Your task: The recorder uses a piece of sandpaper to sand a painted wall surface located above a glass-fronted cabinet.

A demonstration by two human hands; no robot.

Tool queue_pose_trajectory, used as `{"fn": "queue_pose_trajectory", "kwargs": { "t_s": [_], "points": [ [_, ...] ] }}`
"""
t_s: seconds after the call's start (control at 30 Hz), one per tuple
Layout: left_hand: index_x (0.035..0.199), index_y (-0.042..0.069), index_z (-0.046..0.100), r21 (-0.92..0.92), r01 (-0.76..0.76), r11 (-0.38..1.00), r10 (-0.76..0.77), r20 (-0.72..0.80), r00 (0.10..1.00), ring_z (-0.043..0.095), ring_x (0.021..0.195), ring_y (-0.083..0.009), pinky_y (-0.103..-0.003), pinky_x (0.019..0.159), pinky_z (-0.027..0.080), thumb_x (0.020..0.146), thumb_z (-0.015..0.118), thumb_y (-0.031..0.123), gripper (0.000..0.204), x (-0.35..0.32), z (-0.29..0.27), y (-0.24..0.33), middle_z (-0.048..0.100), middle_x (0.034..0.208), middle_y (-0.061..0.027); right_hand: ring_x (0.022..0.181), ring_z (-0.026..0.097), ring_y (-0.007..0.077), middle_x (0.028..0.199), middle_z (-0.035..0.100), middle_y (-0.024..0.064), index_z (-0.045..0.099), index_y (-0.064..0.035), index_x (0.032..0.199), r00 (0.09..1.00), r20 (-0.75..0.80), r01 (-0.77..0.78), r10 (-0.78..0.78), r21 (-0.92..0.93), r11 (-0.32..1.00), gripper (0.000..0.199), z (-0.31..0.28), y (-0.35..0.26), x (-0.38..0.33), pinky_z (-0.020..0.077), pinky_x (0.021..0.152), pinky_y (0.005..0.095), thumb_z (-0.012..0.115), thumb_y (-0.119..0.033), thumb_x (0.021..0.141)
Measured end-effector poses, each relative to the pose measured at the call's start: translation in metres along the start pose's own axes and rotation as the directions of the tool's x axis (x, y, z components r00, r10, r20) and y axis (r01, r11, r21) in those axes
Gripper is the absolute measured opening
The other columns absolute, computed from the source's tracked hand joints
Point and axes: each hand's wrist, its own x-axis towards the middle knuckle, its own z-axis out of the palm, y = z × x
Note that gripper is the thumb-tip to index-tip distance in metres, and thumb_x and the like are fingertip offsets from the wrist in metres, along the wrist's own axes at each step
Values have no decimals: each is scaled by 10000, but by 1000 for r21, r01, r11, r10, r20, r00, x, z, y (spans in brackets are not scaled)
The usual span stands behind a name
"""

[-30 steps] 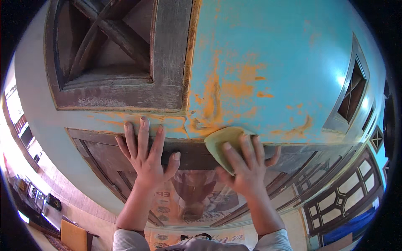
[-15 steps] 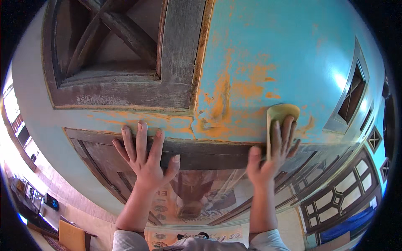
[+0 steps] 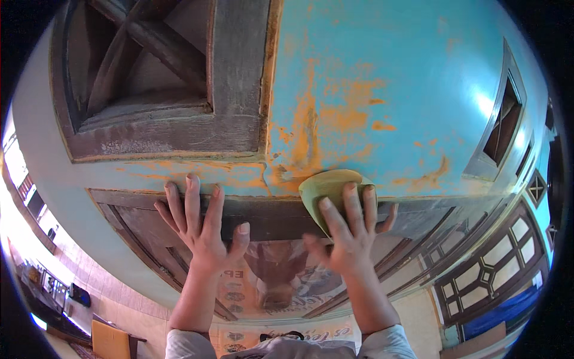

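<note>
Under the spread fingers of my right hand point(image 3: 351, 239) lies a yellow-green sheet of sandpaper point(image 3: 323, 188), its rounded edge curling above the fingertips. It rests against the blue wall point(image 3: 430, 78), over the lower edge of the paint and the dark wooden door frame point(image 3: 269, 218). Orange scuffed patches point(image 3: 344, 116) and a crack mark the wall above it. My left hand point(image 3: 203, 233) leans on the frame with fingers apart and holds nothing; its fingertips reach the wall strip above.
A dark wooden vent frame point(image 3: 239, 128) with crossed bars sits upper left. Glossy panes point(image 3: 281, 269) below the beam show reflections. Further right are a smaller vent point(image 3: 499, 131) and a panelled wooden door point(image 3: 490, 269). An orange-yellow chair point(image 3: 110, 341) stands lower left.
My right hand has slid left along the wall with the sandpaper, which now lies flatter and tilts left. My left hand stays in place against the frame. The view has shifted slightly.
</note>
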Motion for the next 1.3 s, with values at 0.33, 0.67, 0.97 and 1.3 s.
{"fn": "queue_pose_trajectory", "kwargs": {
  "t_s": [0.33, 0.67, 0.97, 1.3],
  "points": [
    [1361, 127, 627, -43, 3, 999, -1, 64, 998, 143, 1499, -534, -688, 1159, -57, 852, 614, 465, 611, 10, 1, 33, 348, 1603, -192, 1476, 287, 446, 1554, 384, 270, 480, -35, 1448, 994, -53, 91, -94, -67, 994, 765, 6, 21, -6, 72, 1175, 633, 511, -612, 948],
    [1374, 162, 632, -25, -43, 999, 45, 118, 992, 133, 1500, -540, -727, 1125, -95, 822, 648, 474, 634, 13, 14, 71, 328, 1619, -172, 1453, 352, 438, 1535, 417, 269, 529, -96, 1418, 996, -92, 0, 2, 27, 1000, 632, -1, 45, -21, 29, 1163, 666, 511, -542, 970],
    [1527, 66, 416, -4, -110, 994, 107, 238, 965, 51, 1506, -551, -722, 1128, -66, 884, 577, 472, 777, 26, 24, 117, 134, 1650, -284, 1439, 335, 491, 1550, 394, 262, 508, -61, 1443, 949, -138, -272, 283, 96, 958, 654, -5, 85, -50, 121, 1164, 651, 548, -501, 961],
    [1430, 135, 571, -50, -115, 992, 123, 191, 974, 73, 1508, -541, -723, 1127, -79, 833, 631, 444, 675, 8, 50, 153, 230, 1640, -232, 1502, 238, 443, 1606, 297, 256, 338, -24, 1541, 871, -89, -471, 483, 124, 873, 763, -19, 139, -76, 66, 1190, 578, 341, -585, 1024]
  ]
}}
